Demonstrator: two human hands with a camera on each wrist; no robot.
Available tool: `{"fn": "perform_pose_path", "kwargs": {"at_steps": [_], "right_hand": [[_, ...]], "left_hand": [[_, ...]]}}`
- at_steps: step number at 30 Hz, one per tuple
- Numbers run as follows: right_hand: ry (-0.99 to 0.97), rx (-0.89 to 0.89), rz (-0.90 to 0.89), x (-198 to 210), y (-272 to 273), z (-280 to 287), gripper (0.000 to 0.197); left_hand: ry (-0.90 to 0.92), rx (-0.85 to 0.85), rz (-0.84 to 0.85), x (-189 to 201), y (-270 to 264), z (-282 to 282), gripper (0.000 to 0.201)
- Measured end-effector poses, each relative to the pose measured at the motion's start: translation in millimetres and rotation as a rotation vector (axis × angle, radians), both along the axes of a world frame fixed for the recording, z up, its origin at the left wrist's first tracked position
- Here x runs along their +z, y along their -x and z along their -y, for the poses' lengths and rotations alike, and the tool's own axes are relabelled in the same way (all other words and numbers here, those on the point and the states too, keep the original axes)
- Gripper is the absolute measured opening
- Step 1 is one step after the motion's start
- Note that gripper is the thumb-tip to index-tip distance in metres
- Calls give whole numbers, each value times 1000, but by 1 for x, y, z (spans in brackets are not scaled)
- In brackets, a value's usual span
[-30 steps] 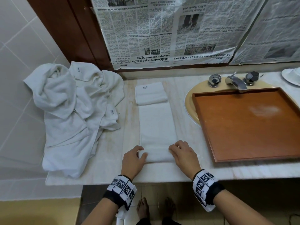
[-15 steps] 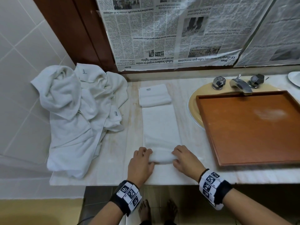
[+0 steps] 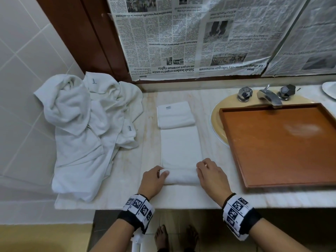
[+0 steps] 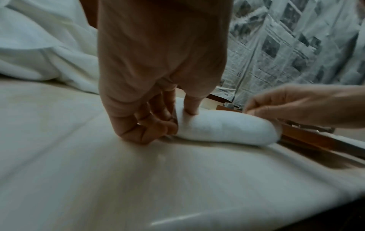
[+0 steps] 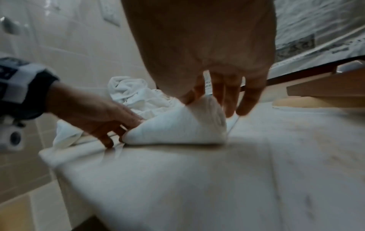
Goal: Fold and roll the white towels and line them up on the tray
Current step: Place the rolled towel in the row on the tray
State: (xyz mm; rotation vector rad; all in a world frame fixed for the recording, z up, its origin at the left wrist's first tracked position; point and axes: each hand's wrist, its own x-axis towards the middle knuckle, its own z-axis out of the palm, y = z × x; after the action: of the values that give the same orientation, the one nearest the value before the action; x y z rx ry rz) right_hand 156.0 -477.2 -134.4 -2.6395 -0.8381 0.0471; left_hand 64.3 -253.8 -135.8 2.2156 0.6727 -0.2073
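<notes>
White terry roll: left-hand fingers (image 4: pixel 189 104) curl over one end of the half-rolled white towel (image 3: pixel 181 176); right hand (image 3: pixel 211 176) pinches the other.
Location: marble counter (image 3: pixel 181 199), beside the empty wooden tray (image 3: pixel 280 148).
Handling: soft, light, loosens readily; hold both ends.
Hidden: right fingertips, roll's core.
Elsewhere: heap of crumpled white towels (image 3: pixel 87 131), unfolded.

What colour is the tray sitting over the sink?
Reddish-brown wood, the tray has a pale smudge on its floor; the head view shows it best.
</notes>
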Motion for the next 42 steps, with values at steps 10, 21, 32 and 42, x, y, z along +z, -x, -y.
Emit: {"fn": "perform_pose_path", "kwargs": {"at_steps": [10, 21, 32, 42], "right_hand": [[-67, 247, -279, -13, -24, 2, 33], [-73, 35, -453, 1, -33, -10, 23], [-36, 181, -435, -9, -29, 0, 48], [-149, 23, -567, -6, -24, -2, 29]], "left_hand": [[-258, -73, 155, 6, -1, 32, 33], [23, -181, 94, 14, -16, 0, 38], [77, -32, 63, 9, -20, -8, 29], [-460, -322, 194, -13, 15, 23, 54]]}}
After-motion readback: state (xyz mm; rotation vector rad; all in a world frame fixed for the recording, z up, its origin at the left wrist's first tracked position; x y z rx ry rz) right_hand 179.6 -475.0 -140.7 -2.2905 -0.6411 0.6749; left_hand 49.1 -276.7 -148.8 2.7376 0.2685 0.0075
